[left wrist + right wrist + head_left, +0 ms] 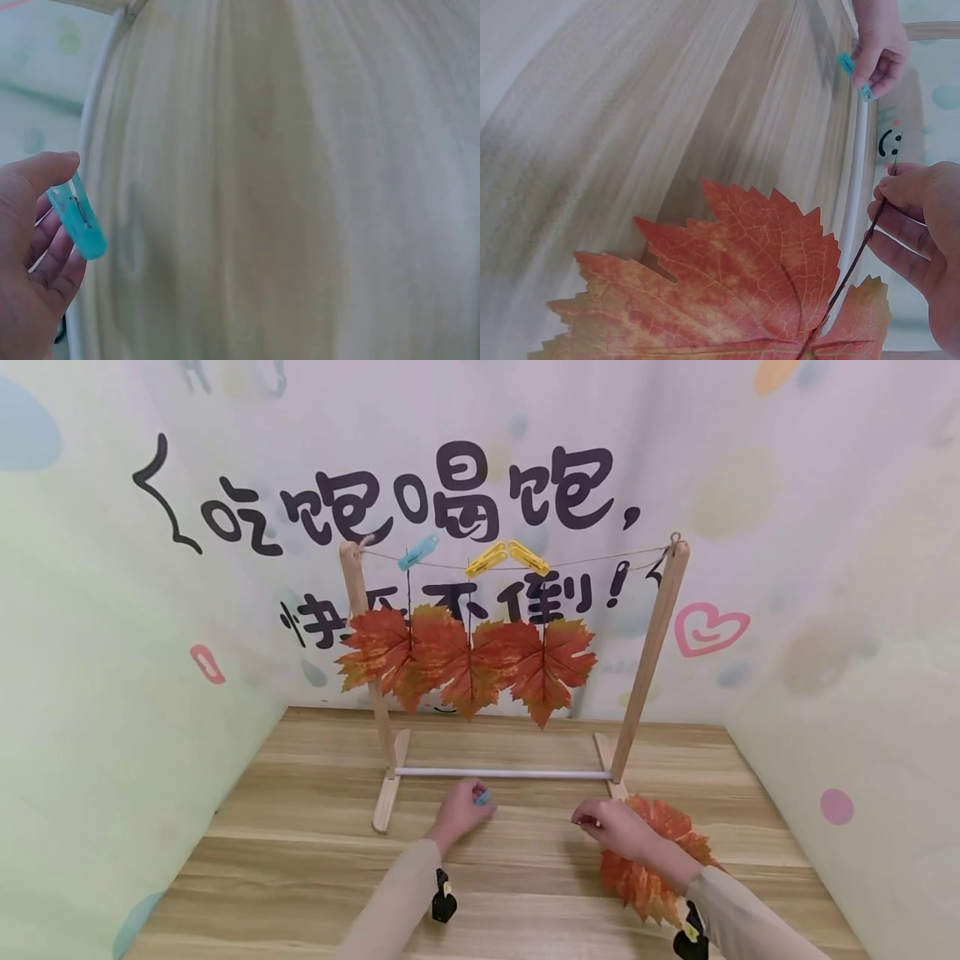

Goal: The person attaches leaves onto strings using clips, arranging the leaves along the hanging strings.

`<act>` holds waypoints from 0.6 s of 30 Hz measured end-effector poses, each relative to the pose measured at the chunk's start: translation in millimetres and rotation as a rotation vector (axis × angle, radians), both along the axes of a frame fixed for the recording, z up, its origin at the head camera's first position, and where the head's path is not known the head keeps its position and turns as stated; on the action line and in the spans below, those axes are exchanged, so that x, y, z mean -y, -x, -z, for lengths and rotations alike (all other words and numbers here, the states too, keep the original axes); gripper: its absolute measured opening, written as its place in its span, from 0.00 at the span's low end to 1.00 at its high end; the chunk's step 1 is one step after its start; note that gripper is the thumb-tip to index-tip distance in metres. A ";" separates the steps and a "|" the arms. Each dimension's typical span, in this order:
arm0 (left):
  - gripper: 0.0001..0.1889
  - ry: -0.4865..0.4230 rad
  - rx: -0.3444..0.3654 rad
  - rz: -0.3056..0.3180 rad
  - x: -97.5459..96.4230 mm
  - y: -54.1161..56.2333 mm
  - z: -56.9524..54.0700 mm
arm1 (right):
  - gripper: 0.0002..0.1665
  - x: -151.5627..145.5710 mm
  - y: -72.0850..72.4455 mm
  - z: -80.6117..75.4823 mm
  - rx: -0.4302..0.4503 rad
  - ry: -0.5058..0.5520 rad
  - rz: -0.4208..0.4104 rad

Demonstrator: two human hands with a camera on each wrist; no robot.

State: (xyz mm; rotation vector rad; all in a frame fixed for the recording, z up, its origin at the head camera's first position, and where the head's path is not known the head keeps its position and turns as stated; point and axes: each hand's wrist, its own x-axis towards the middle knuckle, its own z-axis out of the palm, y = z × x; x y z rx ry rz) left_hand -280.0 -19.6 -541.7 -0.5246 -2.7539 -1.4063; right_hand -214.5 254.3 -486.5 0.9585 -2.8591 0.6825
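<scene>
My left hand (461,812) pinches a blue clothespin (79,221) between thumb and fingers, low over the table in front of the rack. At the right, my right hand (618,828) holds an orange-red maple leaf (735,277) by its thin dark stem (853,264). In the head view that leaf lies partly behind the right hand and forearm. Three similar leaves (545,668) hang by their stems from a string (600,559) across a wooden rack (651,664). One blue clothespin (418,552) and two yellow clothespins (487,560) grip the string above them.
A white rod (502,772) joins the two feet of the rack near the back of the wooden table (300,877). Printed walls (750,485) enclose the table at the back and both sides. Black wrist cameras (444,903) sit under both sleeves.
</scene>
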 end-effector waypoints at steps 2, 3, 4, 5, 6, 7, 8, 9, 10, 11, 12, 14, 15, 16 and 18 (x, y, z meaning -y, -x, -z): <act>0.12 -0.001 -0.006 0.018 0.2 1.4 -5.7 | 0.08 -0.9 -0.1 -3.4 -0.010 -0.002 -0.001; 0.12 -0.009 -0.009 0.033 0.1 2.2 -8.9 | 0.08 -1.6 0.1 -5.0 -0.015 -0.005 0.001; 0.11 -0.013 -0.012 0.042 -0.1 3.0 -11.8 | 0.08 -2.2 0.6 -6.6 -0.020 -0.008 0.000; 0.11 -0.022 -0.013 0.053 -0.4 3.7 -15.0 | 0.07 -2.6 1.0 -8.3 -0.021 -0.011 0.000; 0.11 -0.025 -0.014 0.062 -0.9 4.2 -18.3 | 0.07 -3.2 1.5 -9.8 -0.028 -0.011 -0.002; 0.11 -0.026 -0.021 0.072 -1.5 4.8 -21.4 | 0.07 -3.8 2.2 -11.3 -0.033 -0.007 -0.006; 0.11 -0.030 -0.026 0.079 -2.2 5.5 -24.3 | 0.07 -4.3 2.9 -12.8 -0.038 -0.004 -0.009; 0.11 -0.028 -0.031 0.086 -2.7 6.0 -27.5 | 0.06 -4.9 3.5 -14.2 -0.037 -0.003 -0.008; 0.11 -0.025 -0.040 0.090 -3.3 6.2 -30.6 | 0.06 -5.4 4.2 -15.6 -0.037 -0.004 -0.009; 0.12 -0.025 -0.050 0.095 -3.9 6.0 -34.4 | 0.06 -6.1 5.0 -16.7 -0.036 -0.004 -0.009; 0.12 -0.019 -0.060 0.096 -4.3 6.3 -37.2 | 0.06 -6.8 5.6 -18.1 -0.034 -0.006 -0.005; 0.13 -0.021 -0.070 0.107 -4.9 6.2 -43.7 | 0.05 -7.8 6.4 -21.4 -0.028 -0.011 0.000; 0.13 -0.019 -0.078 0.110 -5.1 5.9 -47.3 | 0.05 -8.1 6.5 -23.3 -0.028 -0.013 0.002; 0.14 -0.021 -0.085 0.110 -5.3 6.0 -50.5 | 0.06 -8.3 6.7 -25.4 -0.031 -0.016 0.002; 0.14 -0.034 -0.089 0.109 -5.1 6.3 -58.0 | 0.06 -8.4 6.9 -30.0 -0.038 -0.017 0.001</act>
